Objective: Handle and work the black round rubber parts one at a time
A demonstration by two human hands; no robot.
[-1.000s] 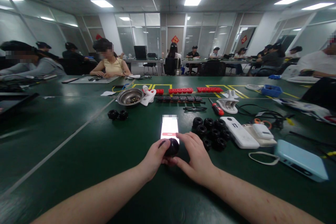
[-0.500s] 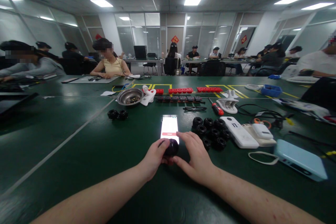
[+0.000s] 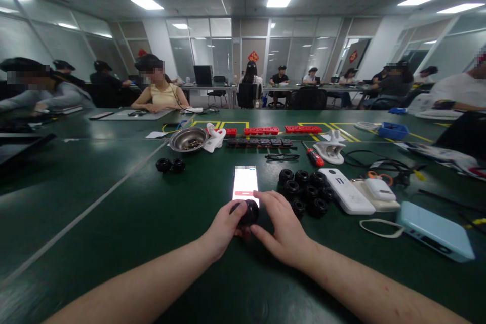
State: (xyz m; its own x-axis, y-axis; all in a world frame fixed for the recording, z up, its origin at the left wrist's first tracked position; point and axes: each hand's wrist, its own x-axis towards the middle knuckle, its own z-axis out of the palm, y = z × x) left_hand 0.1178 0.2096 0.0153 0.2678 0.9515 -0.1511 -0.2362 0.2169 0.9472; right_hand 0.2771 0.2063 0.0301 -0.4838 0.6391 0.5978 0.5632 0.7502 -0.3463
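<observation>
My left hand is closed around a black toy wheel, with the thumb on its top. Just beyond it lies a phone with a bright white screen and a red button. The wheel covers the phone's near end. My right hand has its fingers apart and holds nothing. Its index fingertip is at the right edge of the red button; whether it touches the glass I cannot tell. Several more black wheels cluster right of the phone, and two others stand to the left.
Ahead are a metal bowl with small parts, red plastic strips, a black strip of parts, a cable and a screwdriver. White power bank and blue box lie right. Other people sit around.
My right index fingertip has shifted very slightly left over the phone. The wheel in my left hand has turned or tilted a little. Everything else on the table stays put.
</observation>
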